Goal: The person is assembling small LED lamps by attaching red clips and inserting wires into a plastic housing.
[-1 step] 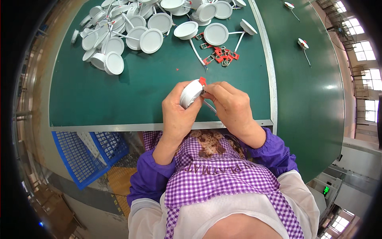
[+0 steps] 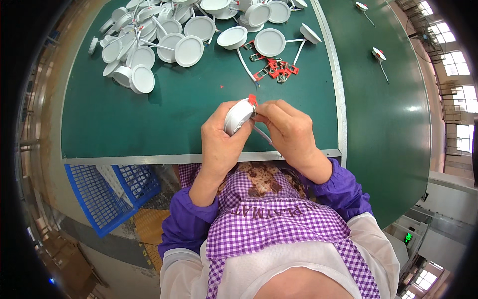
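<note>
My left hand (image 2: 221, 138) is closed around a round white downlight (image 2: 238, 117), tilted on edge above the near part of the table. A red-and-metal spring clip (image 2: 252, 100) stands at the light's right rim. There my right hand (image 2: 288, 128) is closed, thumb and fingertips pinching at the clip's metal part; the fingertips hide much of it. A short white cable (image 2: 262, 134) hangs from the light beneath my right hand. Beyond my hands, several loose red-and-metal clips (image 2: 277, 70) lie in a heap beside a few other white downlights (image 2: 270, 42).
A big pile of white downlights (image 2: 189, 51) covers the far left of the green table (image 2: 149, 127). Right of a metal edge strip (image 2: 340, 99), another green surface (image 2: 383, 134) carries two lights with cables. A blue crate (image 2: 97, 197) stands below the table at left.
The light and my left hand have shifted very slightly left. The red part of the clip sits a little higher. My right hand keeps its pinch.
</note>
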A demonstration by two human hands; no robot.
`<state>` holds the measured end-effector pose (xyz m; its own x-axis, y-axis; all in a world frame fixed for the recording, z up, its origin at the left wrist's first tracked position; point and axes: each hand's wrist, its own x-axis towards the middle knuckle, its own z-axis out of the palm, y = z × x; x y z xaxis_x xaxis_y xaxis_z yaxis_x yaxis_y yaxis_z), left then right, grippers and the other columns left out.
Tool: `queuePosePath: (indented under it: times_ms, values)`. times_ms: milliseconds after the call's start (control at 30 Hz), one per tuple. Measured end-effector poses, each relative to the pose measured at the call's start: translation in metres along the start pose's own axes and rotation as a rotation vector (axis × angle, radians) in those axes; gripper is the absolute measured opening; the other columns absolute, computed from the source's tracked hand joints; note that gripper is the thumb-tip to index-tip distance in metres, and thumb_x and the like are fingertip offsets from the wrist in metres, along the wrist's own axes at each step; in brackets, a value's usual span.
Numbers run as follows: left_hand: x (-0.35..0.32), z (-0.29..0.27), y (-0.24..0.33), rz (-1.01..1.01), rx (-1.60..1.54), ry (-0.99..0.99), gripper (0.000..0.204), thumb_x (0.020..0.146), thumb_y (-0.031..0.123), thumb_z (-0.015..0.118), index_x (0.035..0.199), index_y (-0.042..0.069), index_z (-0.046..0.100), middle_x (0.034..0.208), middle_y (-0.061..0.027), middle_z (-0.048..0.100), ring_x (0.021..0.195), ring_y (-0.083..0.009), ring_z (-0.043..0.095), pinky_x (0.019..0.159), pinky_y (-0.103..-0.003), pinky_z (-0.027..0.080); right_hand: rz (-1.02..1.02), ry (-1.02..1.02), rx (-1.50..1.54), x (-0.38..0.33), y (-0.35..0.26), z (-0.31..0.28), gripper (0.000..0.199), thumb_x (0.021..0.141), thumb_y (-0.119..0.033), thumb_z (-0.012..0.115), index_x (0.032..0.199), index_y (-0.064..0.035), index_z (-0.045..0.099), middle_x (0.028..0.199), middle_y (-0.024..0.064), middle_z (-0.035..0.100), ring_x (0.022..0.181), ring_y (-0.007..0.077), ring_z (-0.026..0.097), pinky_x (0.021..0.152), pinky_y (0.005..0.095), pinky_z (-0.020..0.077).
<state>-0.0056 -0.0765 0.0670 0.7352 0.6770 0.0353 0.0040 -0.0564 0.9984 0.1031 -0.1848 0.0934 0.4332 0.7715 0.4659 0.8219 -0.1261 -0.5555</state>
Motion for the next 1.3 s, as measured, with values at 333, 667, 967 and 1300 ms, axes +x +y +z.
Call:
queuePosePath:
  times_ms: [333,667,967,1300]
  values:
    - [-0.006,-0.023,0.009,-0.162,-0.141,-0.328,0.031,0.072,0.009,0.083,0.097,0.003,0.065,0.087,-0.0003,0.065,0.077,-0.0065,0.059,0.066,-0.021,0.048,0.639,-0.265,0.816,-0.018,0.006,-0.016,0.026,0.080,-0.007,0.075,0.101,-0.0008,0.061,0.082,0.0015,0.064,0.066,0.0033,0.057,0.059,0.0217,0.0470]
    - [-0.007,-0.007,0.018,-0.084,-0.069,-0.346,0.039,0.067,0.008,0.085,0.098,0.001,0.063,0.088,-0.0052,0.067,0.079,-0.0103,0.064,0.068,-0.024,0.053,0.815,-0.264,1.044,-0.007,0.009,-0.023,0.015,0.084,-0.009,0.072,0.089,-0.0002,0.061,0.074,0.0018,0.063,0.062,0.0058,0.059,0.054,0.0201,0.0479]
    - [-0.006,0.014,0.023,-0.207,-0.119,-0.275,0.037,0.071,0.012,0.083,0.099,-0.001,0.062,0.089,-0.0084,0.068,0.081,-0.0122,0.065,0.069,-0.025,0.054,0.864,-0.410,1.192,-0.011,0.045,-0.033,0.018,0.085,-0.018,0.072,0.087,-0.0032,0.063,0.072,0.0010,0.062,0.055,0.0056,0.054,0.049,0.0193,0.0417]
    - [0.050,0.038,0.027,-0.043,-0.036,-0.676,0.066,0.068,0.017,0.086,0.123,0.002,0.054,0.109,-0.0078,0.064,0.101,-0.0148,0.059,0.087,-0.030,0.047,0.890,-0.133,1.056,-0.026,0.073,-0.083,0.017,0.090,-0.019,0.067,0.090,-0.0025,0.063,0.076,0.0028,0.064,0.055,0.0067,0.056,0.049,0.0198,0.0432]
